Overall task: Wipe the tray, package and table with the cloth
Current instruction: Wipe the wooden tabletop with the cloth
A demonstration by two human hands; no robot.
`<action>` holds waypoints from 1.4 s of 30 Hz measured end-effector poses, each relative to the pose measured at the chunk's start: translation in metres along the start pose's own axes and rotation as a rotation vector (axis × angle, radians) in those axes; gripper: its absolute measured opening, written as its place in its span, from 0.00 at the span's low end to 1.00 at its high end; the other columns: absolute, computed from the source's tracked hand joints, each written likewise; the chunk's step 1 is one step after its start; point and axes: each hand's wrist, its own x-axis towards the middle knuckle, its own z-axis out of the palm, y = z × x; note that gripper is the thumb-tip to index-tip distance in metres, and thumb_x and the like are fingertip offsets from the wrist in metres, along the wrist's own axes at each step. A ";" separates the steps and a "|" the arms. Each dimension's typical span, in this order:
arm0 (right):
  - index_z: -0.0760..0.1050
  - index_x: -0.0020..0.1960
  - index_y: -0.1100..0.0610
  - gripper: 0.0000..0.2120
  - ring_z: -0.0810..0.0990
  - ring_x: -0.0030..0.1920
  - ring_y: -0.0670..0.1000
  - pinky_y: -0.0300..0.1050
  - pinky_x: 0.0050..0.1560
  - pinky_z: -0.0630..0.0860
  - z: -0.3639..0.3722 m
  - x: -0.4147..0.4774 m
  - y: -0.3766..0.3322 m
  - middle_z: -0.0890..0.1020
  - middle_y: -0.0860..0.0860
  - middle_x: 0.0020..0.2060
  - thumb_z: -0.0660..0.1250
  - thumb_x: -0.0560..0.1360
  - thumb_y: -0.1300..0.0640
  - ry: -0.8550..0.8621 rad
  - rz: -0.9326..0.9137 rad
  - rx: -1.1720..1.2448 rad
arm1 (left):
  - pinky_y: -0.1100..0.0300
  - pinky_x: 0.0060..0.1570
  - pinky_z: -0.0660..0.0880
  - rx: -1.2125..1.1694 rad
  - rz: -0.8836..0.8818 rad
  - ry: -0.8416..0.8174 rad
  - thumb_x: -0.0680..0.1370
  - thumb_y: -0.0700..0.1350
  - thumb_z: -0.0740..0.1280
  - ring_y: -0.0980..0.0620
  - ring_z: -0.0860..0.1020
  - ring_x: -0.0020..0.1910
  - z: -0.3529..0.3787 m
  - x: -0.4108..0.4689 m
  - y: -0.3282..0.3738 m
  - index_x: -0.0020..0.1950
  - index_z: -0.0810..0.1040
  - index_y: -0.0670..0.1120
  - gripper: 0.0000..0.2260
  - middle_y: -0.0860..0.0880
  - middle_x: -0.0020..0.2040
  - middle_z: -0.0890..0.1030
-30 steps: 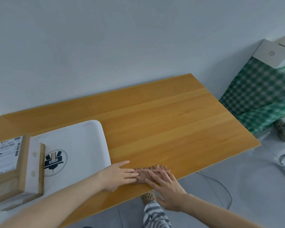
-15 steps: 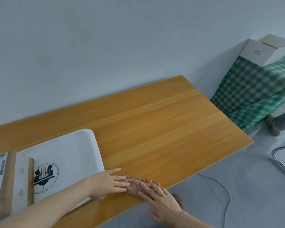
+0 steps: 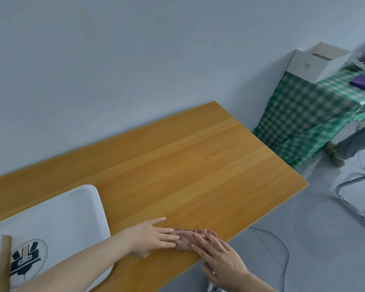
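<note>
A small brownish cloth (image 3: 187, 239) lies folded flat near the front edge of the wooden table (image 3: 188, 165). My left hand (image 3: 154, 237) presses its left end with straight fingers. My right hand (image 3: 219, 258) lies flat over its right end, fingers straight. A white tray (image 3: 57, 216) with a dark round logo sits at the table's left. Only a thin edge of the cardboard package (image 3: 4, 262) shows at the frame's left border, on the tray.
A table draped in green checked cloth (image 3: 303, 123) stands to the right by the wall, with a white box (image 3: 318, 60) and a purple item on it. A person's leg (image 3: 354, 140), a chrome chair frame (image 3: 354, 203) and a floor cable are on the right.
The view has swung right, so the package has almost left the frame. Both hands stay flat on the cloth at the table's front edge.
</note>
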 end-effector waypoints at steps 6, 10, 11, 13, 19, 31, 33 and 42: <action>0.67 0.70 0.46 0.24 0.62 0.71 0.54 0.48 0.72 0.48 -0.010 -0.002 0.047 0.66 0.49 0.72 0.56 0.75 0.42 -0.069 0.019 -0.027 | 0.48 0.70 0.31 0.057 0.023 -0.011 0.78 0.41 0.60 0.53 0.47 0.77 -0.029 0.042 -0.014 0.78 0.51 0.50 0.31 0.53 0.79 0.47; 0.63 0.73 0.46 0.26 0.48 0.75 0.53 0.47 0.72 0.48 -0.012 0.005 0.076 0.62 0.48 0.74 0.52 0.77 0.39 -0.139 -0.022 -0.073 | 0.49 0.69 0.30 0.054 0.033 0.017 0.78 0.41 0.60 0.54 0.47 0.77 -0.041 0.059 -0.027 0.78 0.51 0.51 0.31 0.54 0.79 0.48; 0.61 0.73 0.46 0.26 0.47 0.75 0.54 0.47 0.71 0.49 -0.014 0.010 0.083 0.62 0.48 0.74 0.50 0.77 0.39 -0.158 -0.057 -0.101 | 0.49 0.68 0.29 0.045 0.049 0.020 0.78 0.40 0.60 0.54 0.48 0.77 -0.042 0.060 -0.030 0.78 0.52 0.51 0.31 0.54 0.79 0.49; 0.59 0.75 0.46 0.27 0.47 0.75 0.55 0.48 0.71 0.52 -0.013 0.022 0.103 0.59 0.49 0.75 0.48 0.78 0.39 -0.226 -0.132 -0.141 | 0.49 0.66 0.26 0.016 0.062 0.025 0.77 0.40 0.60 0.55 0.48 0.77 -0.043 0.064 -0.042 0.78 0.52 0.51 0.31 0.54 0.79 0.50; 0.64 0.71 0.46 0.26 0.63 0.71 0.53 0.47 0.67 0.64 -0.033 0.074 0.126 0.60 0.48 0.74 0.54 0.75 0.39 -0.212 -0.199 -0.039 | 0.47 0.66 0.27 -0.051 -0.033 0.080 0.79 0.40 0.56 0.52 0.51 0.77 -0.045 0.061 -0.069 0.77 0.55 0.48 0.27 0.51 0.78 0.52; 0.76 0.63 0.48 0.28 0.78 0.59 0.52 0.49 0.55 0.78 -0.072 0.239 0.157 0.75 0.49 0.66 0.50 0.70 0.42 -0.344 -0.111 -0.023 | 0.51 0.74 0.42 -0.189 -0.489 0.113 0.78 0.40 0.54 0.49 0.44 0.77 -0.059 0.060 -0.147 0.79 0.46 0.45 0.31 0.49 0.79 0.43; 0.68 0.70 0.51 0.33 0.69 0.69 0.55 0.51 0.66 0.68 -0.076 0.267 0.161 0.66 0.52 0.72 0.44 0.71 0.42 -0.342 -0.095 -0.037 | 0.51 0.75 0.46 -0.234 -0.570 0.113 0.78 0.40 0.54 0.49 0.45 0.77 -0.062 0.062 -0.161 0.79 0.45 0.46 0.30 0.49 0.79 0.42; 0.47 0.77 0.48 0.28 0.41 0.76 0.50 0.49 0.75 0.43 -0.082 0.383 0.177 0.39 0.47 0.76 0.52 0.80 0.47 -0.330 -0.168 -0.032 | 0.54 0.76 0.42 -0.360 -0.839 0.201 0.80 0.38 0.52 0.51 0.42 0.77 -0.063 0.063 -0.236 0.78 0.43 0.47 0.29 0.51 0.78 0.38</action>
